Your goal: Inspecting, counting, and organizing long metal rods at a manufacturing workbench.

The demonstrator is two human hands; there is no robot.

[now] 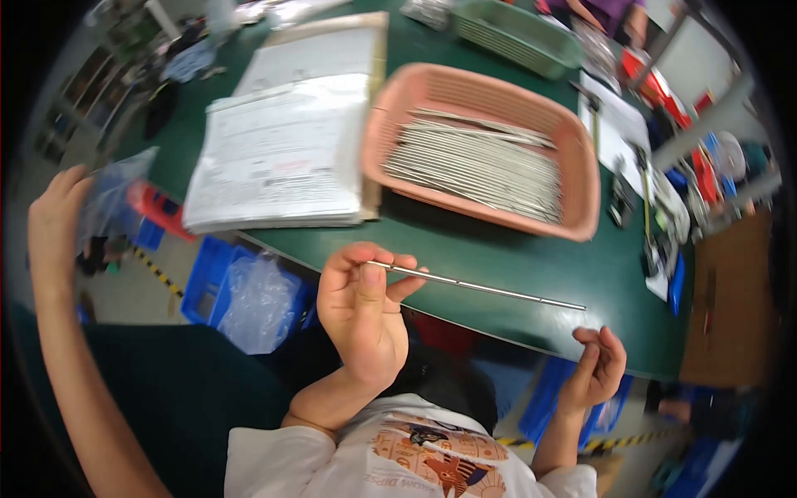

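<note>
My left hand (365, 311) pinches a thin, shiny metal rod (490, 289) near one end, between thumb and fingers. The rod points to the right, a little downward, over the near edge of the green table. Small dark marks or holes show along it. Just below its free end is my right hand (599, 369), apart from the rod. Its fingers are loosely curled, with a small gap to the thumb and nothing seen between them. Beyond my hands, a pink plastic basket (588, 178) holds many similar rods (473, 170) lying side by side.
Stacked papers (274, 158) lie left of the basket on the green table (465, 236). Behind stands a green basket (519, 37), near another person. At the left, another person's arm (58, 274) reaches beside a plastic bag. Tools lie at right; blue bins (203, 278) stand below.
</note>
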